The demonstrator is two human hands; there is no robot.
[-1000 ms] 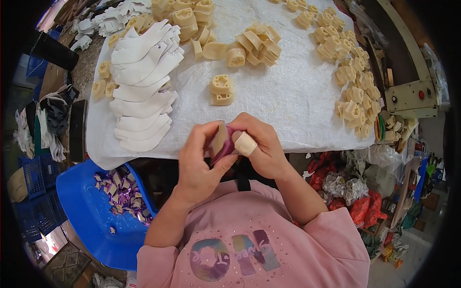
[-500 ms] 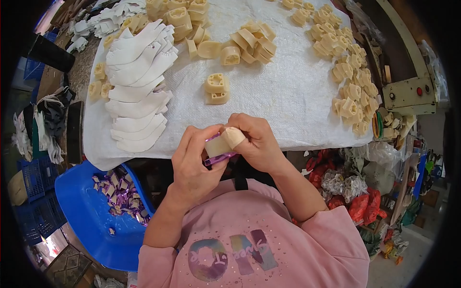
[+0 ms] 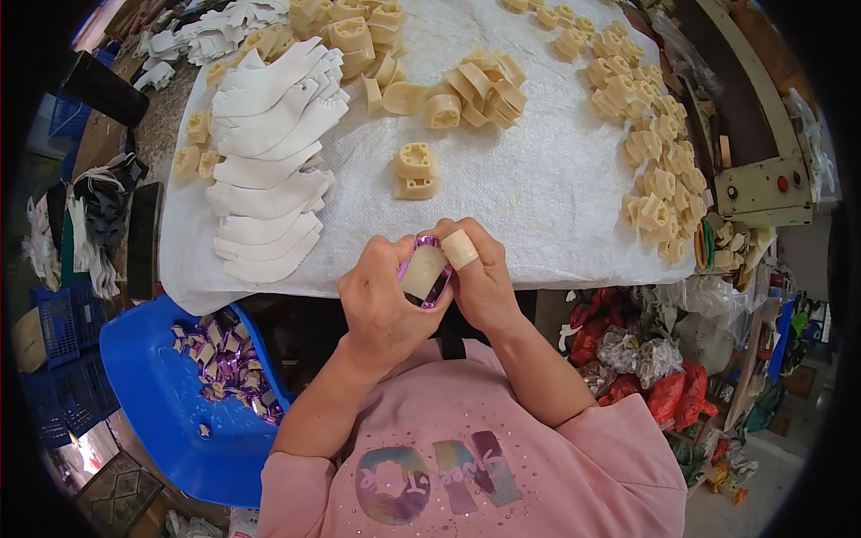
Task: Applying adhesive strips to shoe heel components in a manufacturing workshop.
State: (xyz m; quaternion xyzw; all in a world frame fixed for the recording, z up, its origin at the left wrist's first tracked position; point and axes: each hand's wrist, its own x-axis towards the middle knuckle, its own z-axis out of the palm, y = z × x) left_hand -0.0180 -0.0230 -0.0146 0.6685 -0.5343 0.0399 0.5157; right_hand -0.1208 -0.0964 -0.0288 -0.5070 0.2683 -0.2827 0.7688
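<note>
Fingertips of the left hand (image 3: 384,300) are partly hid. behind the small glossy purple-and-beige piece (image 3: 420,272); some fingertips of the right hand (image 3: 480,282) are also covered, so exact contact is n/a. The flat curved white pieces (image 3: 269,170) overlap, hiding parts of each other. Beige hollow moulded pcs (image 3: 352,36) are cut off by upper edge, same w/ the white-sheeted tabletop (image 3: 538,206). Blue plastic tub (image 3: 161,386) goes partly behind forearm & pink sleeve; its small purple-and-beige bits (image 3: 215,354) are too tiny for details.

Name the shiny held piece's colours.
The shiny held piece is purple and beige, best in head view.
</note>
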